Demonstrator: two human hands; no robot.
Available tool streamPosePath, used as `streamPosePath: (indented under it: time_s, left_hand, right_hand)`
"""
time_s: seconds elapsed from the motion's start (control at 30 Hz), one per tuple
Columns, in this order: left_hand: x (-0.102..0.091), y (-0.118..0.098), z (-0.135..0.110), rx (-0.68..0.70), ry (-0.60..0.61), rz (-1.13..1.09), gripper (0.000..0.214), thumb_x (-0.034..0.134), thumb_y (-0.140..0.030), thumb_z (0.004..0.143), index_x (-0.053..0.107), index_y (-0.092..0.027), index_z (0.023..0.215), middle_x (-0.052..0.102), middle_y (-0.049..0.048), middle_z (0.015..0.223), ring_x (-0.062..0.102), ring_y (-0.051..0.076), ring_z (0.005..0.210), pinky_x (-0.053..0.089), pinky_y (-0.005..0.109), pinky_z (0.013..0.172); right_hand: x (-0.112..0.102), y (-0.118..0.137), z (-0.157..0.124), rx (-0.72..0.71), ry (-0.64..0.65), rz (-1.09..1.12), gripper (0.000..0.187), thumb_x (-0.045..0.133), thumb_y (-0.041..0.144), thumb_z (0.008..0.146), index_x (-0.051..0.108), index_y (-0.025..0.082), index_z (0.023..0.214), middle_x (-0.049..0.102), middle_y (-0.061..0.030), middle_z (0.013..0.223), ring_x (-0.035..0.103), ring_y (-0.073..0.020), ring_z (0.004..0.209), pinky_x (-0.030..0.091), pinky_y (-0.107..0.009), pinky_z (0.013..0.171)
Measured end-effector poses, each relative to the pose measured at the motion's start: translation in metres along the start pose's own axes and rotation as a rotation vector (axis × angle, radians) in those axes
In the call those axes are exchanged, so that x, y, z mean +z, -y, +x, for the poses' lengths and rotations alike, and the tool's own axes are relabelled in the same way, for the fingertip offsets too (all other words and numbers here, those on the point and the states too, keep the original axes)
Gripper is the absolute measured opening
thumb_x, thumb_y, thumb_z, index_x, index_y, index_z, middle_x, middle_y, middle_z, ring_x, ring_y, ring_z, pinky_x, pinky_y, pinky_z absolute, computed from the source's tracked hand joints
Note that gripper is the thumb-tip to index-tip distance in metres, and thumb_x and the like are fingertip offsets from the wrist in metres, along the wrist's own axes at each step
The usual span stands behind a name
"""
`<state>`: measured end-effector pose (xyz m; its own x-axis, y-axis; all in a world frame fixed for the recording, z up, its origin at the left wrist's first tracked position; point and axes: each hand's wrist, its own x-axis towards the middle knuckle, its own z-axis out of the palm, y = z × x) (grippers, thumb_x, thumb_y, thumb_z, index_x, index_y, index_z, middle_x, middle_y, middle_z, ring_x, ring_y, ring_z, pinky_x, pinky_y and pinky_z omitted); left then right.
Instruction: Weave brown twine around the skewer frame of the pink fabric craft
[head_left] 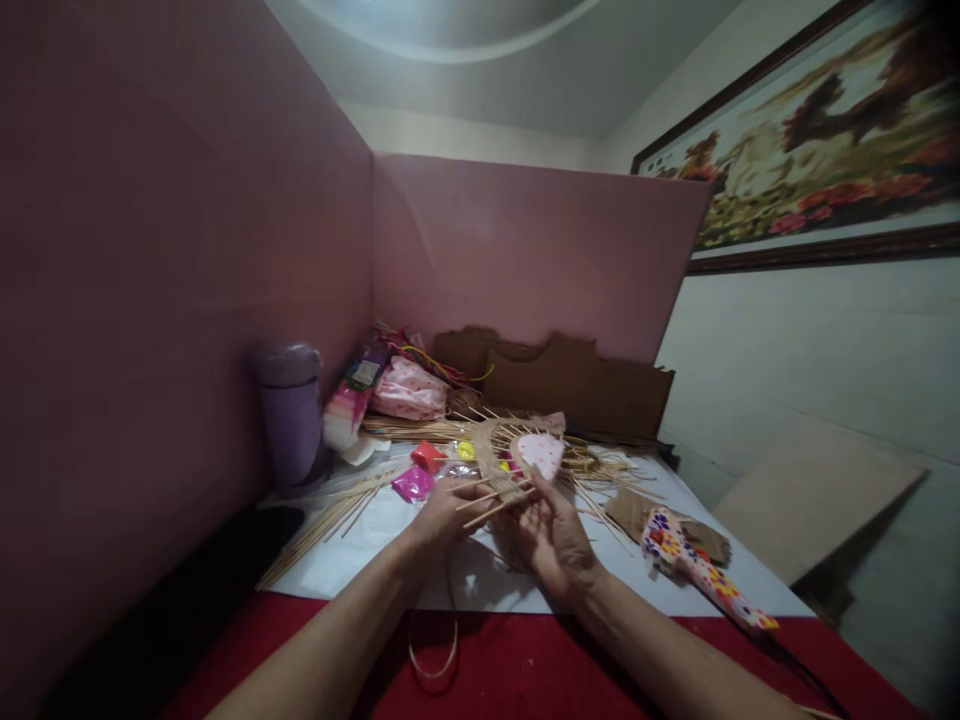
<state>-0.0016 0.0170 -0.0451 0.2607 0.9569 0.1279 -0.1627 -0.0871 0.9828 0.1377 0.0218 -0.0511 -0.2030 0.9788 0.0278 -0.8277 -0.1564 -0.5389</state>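
Observation:
My left hand (442,515) and my right hand (553,538) both grip a half-woven wicker piece (501,462) made of thin wooden sticks and rattan strips, held above the white sheet (480,575). A pink heart-shaped base with white dots (541,454) sits at its right side, just above my right fingers. Loose spokes stick out between my hands. A loose rattan strand (435,650) loops down toward me over the red cloth.
A purple tumbler (289,412) stands at the left by the pink partition. Bundles of sticks (330,515), pink and red packets (414,482), a pink pouch (410,390), cardboard cut-outs (577,385) and a flower-patterned glue gun (701,570) lie around the sheet.

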Motion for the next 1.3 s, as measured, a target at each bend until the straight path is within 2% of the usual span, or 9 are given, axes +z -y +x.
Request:
streamPosePath:
  time_s: [0.17, 0.3, 0.47, 0.63, 0.83, 1.0, 1.17, 1.3]
  left_hand:
    - [0.002, 0.002, 0.000, 0.017, -0.013, -0.012, 0.030, 0.075, -0.041, 0.052, 0.066, -0.013, 0.055, 0.049, -0.0014, 0.047, 0.033, 0.007, 0.044, 0.020, 0.023, 0.045]
    - [0.005, 0.003, -0.002, 0.024, -0.003, -0.027, 0.031, 0.078, -0.040, 0.047, 0.068, -0.012, 0.055, 0.056, 0.0017, 0.053, 0.041, 0.009, 0.049, 0.027, 0.024, 0.050]
    - [0.008, 0.002, -0.003, 0.015, 0.008, -0.020, 0.030, 0.078, -0.040, 0.048, 0.068, -0.012, 0.054, 0.052, -0.0006, 0.048, 0.036, 0.008, 0.046, 0.024, 0.024, 0.048]
    - [0.009, 0.001, -0.005, 0.007, 0.031, 0.009, 0.031, 0.077, -0.041, 0.048, 0.067, -0.013, 0.054, 0.048, -0.0022, 0.045, 0.033, 0.007, 0.044, 0.022, 0.023, 0.047]
    - [0.004, 0.005, -0.002, 0.009, 0.086, 0.058, 0.031, 0.075, -0.042, 0.053, 0.067, -0.012, 0.056, 0.049, -0.0021, 0.047, 0.033, 0.006, 0.044, 0.021, 0.022, 0.046]
    - [0.000, 0.002, 0.002, 0.009, 0.116, 0.101, 0.031, 0.073, -0.042, 0.057, 0.065, -0.012, 0.055, 0.047, -0.0029, 0.048, 0.031, 0.006, 0.045, 0.017, 0.022, 0.044]
    - [0.003, -0.007, -0.004, 0.003, 0.119, 0.136, 0.033, 0.070, -0.042, 0.061, 0.060, -0.012, 0.050, 0.037, -0.0053, 0.043, 0.026, 0.005, 0.042, 0.013, 0.022, 0.044]
    - [0.004, -0.011, -0.005, 0.033, 0.078, 0.138, 0.027, 0.072, -0.037, 0.060, 0.062, -0.012, 0.058, 0.045, -0.0036, 0.049, 0.033, 0.006, 0.046, 0.020, 0.021, 0.045]
  right_hand:
    - [-0.002, 0.006, 0.000, 0.085, 0.004, 0.020, 0.016, 0.064, 0.019, 0.075, 0.061, 0.016, 0.090, 0.069, -0.0050, 0.079, 0.066, -0.0184, 0.069, 0.056, -0.030, 0.059]
    - [-0.005, 0.008, 0.004, 0.167, -0.002, -0.018, 0.012, 0.064, 0.017, 0.075, 0.061, 0.013, 0.086, 0.069, -0.0074, 0.076, 0.066, -0.0188, 0.064, 0.057, -0.031, 0.057]
    - [-0.010, 0.008, 0.008, 0.151, -0.033, -0.100, 0.011, 0.064, 0.014, 0.074, 0.062, 0.013, 0.085, 0.069, -0.0076, 0.074, 0.066, -0.0183, 0.059, 0.056, -0.030, 0.053]
    - [-0.011, 0.008, 0.012, 0.127, -0.079, -0.014, 0.008, 0.068, 0.014, 0.072, 0.060, 0.015, 0.075, 0.066, -0.0017, 0.061, 0.063, -0.0140, 0.050, 0.055, -0.025, 0.047]
    - [-0.006, 0.005, 0.013, 0.149, -0.095, -0.105, 0.021, 0.070, 0.007, 0.066, 0.062, 0.013, 0.085, 0.068, -0.0038, 0.068, 0.063, -0.0135, 0.052, 0.053, -0.022, 0.045]
    - [-0.003, 0.004, 0.012, 0.110, -0.096, -0.136, 0.021, 0.071, 0.009, 0.063, 0.063, 0.013, 0.083, 0.068, -0.0026, 0.065, 0.061, -0.0118, 0.050, 0.050, -0.019, 0.043]
    - [-0.003, 0.008, 0.011, 0.119, -0.093, -0.190, 0.021, 0.069, 0.012, 0.062, 0.065, 0.012, 0.083, 0.068, -0.0025, 0.064, 0.060, -0.0105, 0.048, 0.048, -0.018, 0.040]
    - [-0.001, 0.012, 0.009, 0.107, -0.068, -0.211, 0.029, 0.069, 0.013, 0.061, 0.065, 0.013, 0.090, 0.070, -0.0022, 0.070, 0.061, -0.0113, 0.052, 0.049, -0.020, 0.043]
